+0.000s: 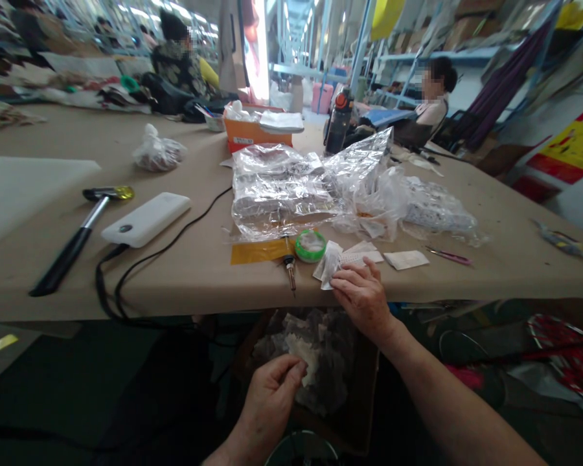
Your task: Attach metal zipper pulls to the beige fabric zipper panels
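My left hand (271, 387) is below the table edge, its fingers pinched on a crumpled whitish wad (305, 358) above a box of scraps (330, 362). My right hand (362, 294) rests at the table's front edge, its fingers closed on a small clear packet (329, 264). Beside that hand lie white paper labels (407, 259), a green tape roll (310, 246) and a short tool with a dark handle (289, 268) on a yellow strip (257, 251).
Crinkled clear plastic bags (315, 188) cover the table's middle. To the left are a hammer (78, 239), a white power bank (146, 219) with a black cable (140, 262), and a white sheet (19, 188). Pink tweezers (449, 256) lie right. An orange box (252, 133), a bottle (339, 120) and two seated people are at the back.
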Tool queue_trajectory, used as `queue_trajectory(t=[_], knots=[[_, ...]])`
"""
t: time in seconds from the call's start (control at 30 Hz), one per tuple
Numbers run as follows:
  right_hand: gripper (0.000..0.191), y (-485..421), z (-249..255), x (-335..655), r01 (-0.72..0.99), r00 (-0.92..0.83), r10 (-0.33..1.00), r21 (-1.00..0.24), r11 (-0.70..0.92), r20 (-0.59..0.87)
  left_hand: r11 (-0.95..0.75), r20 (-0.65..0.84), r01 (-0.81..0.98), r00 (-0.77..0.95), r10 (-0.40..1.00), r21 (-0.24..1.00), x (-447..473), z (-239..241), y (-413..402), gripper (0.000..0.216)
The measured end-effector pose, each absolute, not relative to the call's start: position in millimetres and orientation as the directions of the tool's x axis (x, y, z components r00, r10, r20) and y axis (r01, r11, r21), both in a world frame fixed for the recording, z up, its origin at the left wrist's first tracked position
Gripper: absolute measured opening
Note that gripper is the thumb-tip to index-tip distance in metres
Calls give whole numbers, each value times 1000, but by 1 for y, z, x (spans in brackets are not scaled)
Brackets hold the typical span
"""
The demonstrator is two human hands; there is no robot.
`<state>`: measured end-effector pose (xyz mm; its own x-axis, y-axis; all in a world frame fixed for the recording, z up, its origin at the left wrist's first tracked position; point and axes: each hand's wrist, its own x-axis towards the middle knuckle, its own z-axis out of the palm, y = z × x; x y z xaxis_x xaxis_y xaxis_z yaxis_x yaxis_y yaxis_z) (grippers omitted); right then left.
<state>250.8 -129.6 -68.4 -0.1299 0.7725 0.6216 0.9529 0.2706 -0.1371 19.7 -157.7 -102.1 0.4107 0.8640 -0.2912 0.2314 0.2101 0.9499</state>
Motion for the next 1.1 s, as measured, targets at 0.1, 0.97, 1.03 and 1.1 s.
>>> queue_trajectory(t=[0.1, 0.97, 1.03, 1.1], knots=[[13, -131, -66, 253, 928, -102, 748, -207, 309, 656, 278, -342, 203, 455, 822, 939, 35, -97, -154, 30], [13, -189, -63, 244, 690, -511, 711, -264, 675, 482, 770, -527, -380, 569, 632, 513, 102, -74, -138, 17], [17, -185, -61, 248, 695, -461, 708, -278, 663, 535, 770, -542, -341, 559, 627, 539, 102, -78, -139, 13], [25, -174, -57, 256, 752, -366, 724, -273, 600, 585, 770, -579, -289, 525, 624, 568, 101, -81, -139, 11]])
